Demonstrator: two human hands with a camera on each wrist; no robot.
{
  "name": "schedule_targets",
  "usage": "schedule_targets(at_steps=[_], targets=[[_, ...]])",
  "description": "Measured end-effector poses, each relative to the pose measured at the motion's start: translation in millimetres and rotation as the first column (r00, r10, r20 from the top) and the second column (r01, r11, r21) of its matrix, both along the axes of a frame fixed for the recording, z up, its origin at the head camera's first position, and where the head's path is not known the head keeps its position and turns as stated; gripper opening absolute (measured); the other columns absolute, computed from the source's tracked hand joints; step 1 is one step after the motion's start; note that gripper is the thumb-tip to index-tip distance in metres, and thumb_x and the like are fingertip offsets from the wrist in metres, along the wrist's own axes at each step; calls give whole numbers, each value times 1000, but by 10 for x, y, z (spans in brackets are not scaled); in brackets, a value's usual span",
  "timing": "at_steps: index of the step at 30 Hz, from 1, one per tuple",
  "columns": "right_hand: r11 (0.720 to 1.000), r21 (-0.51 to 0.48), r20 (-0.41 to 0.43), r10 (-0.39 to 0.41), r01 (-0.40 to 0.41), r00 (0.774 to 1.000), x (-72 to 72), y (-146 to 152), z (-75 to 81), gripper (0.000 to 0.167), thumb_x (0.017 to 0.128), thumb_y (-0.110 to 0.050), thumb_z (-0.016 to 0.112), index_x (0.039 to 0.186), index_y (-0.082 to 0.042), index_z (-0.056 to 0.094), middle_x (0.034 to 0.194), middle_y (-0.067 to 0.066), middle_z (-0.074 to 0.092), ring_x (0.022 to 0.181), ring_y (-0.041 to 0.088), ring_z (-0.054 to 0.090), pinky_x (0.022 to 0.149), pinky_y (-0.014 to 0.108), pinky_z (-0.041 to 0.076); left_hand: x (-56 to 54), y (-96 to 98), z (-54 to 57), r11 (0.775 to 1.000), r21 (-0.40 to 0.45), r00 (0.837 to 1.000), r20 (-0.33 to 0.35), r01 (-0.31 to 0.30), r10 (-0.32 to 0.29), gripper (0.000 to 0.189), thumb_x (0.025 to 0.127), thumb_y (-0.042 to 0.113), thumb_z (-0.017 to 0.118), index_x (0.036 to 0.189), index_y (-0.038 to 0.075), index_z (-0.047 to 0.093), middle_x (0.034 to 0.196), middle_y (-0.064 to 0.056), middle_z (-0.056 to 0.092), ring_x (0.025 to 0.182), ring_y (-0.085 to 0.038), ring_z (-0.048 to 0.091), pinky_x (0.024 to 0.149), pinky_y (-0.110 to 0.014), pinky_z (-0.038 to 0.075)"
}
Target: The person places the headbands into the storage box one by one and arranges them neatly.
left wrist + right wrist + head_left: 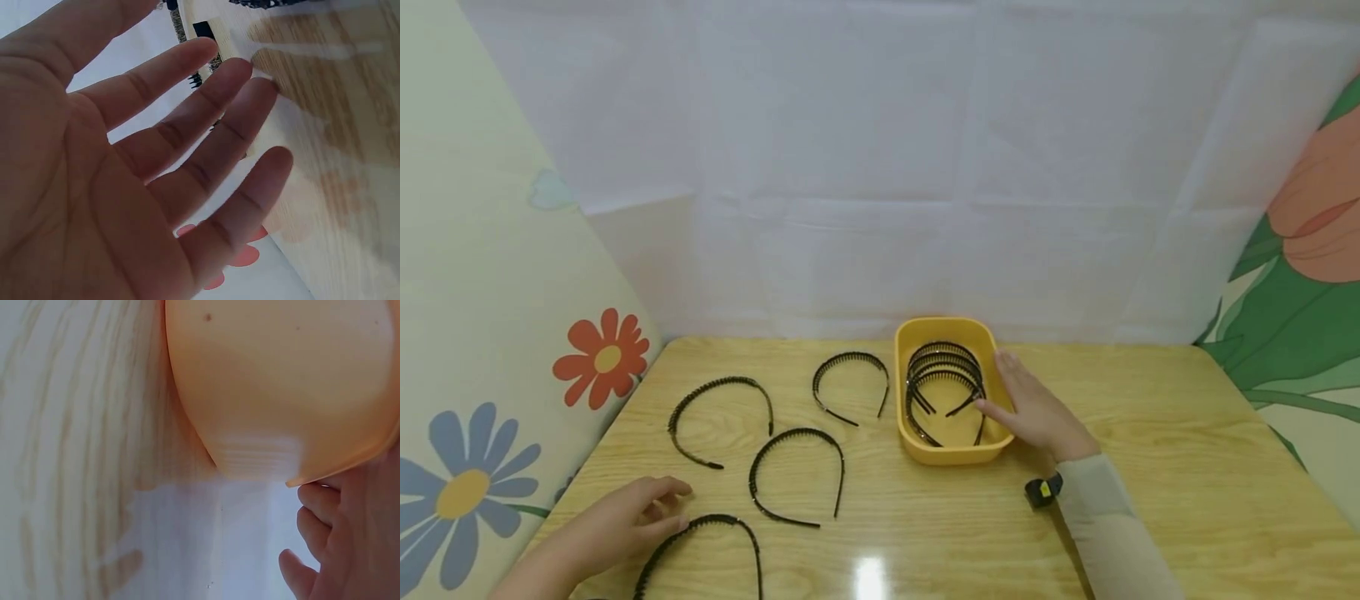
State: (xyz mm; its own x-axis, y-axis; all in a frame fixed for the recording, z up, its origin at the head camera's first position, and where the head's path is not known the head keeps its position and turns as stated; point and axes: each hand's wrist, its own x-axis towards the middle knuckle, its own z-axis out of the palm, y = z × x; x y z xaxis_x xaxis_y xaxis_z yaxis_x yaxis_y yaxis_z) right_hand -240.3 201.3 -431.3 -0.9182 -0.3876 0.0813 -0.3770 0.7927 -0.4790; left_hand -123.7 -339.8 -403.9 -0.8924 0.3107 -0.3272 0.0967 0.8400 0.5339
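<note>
Inside a yellow plastic bin (952,455) lie several black toothed headbands (945,343), one above another. My right hand (1041,417) holds the bin by its right rim, thumb over the edge and fingers along the outside. In the right wrist view, those fingers (322,519) show past the bin's rim. My left hand (625,525) hovers at the lower left with loosely bent fingers and nothing in them. Its thumb overlaps the nearest headband (756,550) in the head view. In the left wrist view, the palm (94,194) faces the camera, fingers spread.
Three more headbands lie left of the bin: one at the far left (673,408), one in the middle (841,475) and one close beside the bin (887,375). A white sheet (850,208) hangs behind the wooden table (925,533). Flower-patterned panels flank it.
</note>
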Motion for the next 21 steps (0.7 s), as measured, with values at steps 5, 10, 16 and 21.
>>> schedule_targets(at_steps=[5,10,16,21], targets=[[1000,0,4,3,-3,1000,-10,-1,-6,95,101,-60,49,162,-3,5,169,19,5,155,37,5,125,56,12,35,12,-47,1000,3,999,34,-31,31,22,96,24,71,106,6,64,91,3,64,81,-14,60,66,-29,52],[1000,-12,3,7,-7,1000,-9,6,-4,95,101,-59,51,162,-3,5,169,19,5,155,37,5,125,56,12,90,28,-77,999,20,999,23,-30,30,17,96,22,72,101,11,59,82,4,58,71,-6,52,60,-26,45],[1000,-14,7,12,-12,1000,3,17,-10,95,101,-59,50,162,-1,5,168,20,4,155,38,4,125,55,11,72,28,-94,999,27,999,-33,24,-23,14,96,16,70,95,11,57,77,5,55,67,-1,47,58,-25,42],[1000,-4,0,14,-14,1000,-12,9,-10,94,102,-61,47,162,-2,5,169,19,6,155,37,5,125,55,11,42,51,-94,1000,-9,999,-34,27,-27,11,96,15,70,95,10,60,80,6,57,70,-1,49,60,-26,45]])
